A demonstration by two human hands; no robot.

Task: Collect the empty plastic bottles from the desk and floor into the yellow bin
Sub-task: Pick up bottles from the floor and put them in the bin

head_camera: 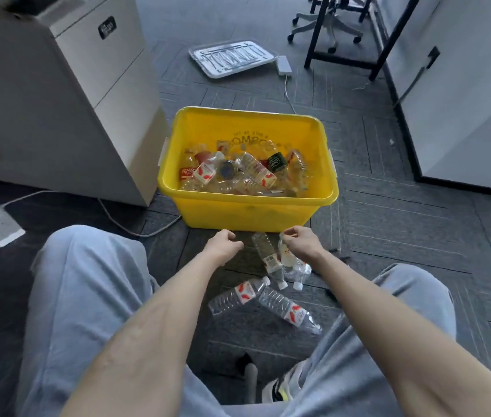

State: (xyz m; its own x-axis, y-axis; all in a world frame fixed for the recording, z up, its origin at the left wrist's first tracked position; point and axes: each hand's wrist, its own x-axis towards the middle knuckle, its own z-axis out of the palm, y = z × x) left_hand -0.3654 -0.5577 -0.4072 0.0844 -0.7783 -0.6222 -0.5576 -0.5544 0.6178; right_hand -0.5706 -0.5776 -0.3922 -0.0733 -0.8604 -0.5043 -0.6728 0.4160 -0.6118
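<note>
Carpet; right hand point(301, 240) fingers point(288, 236) pinch bottle point(291, 261)

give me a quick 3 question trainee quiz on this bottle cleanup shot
1. True or false: the yellow bin already holds bottles.
2. How many clear plastic bottles lie on the floor in front of the bin? A) one B) four C) seven
3. Which hand is nearer the floor bottles?

Key
1. True: a pile of bottles covers its bottom.
2. B: two upper bottles near the hands, two lower ones between the knees.
3. The right hand, directly above one upper bottle; whether its fingers touch it is unclear. The left hand is loosely closed and holds nothing.
</note>
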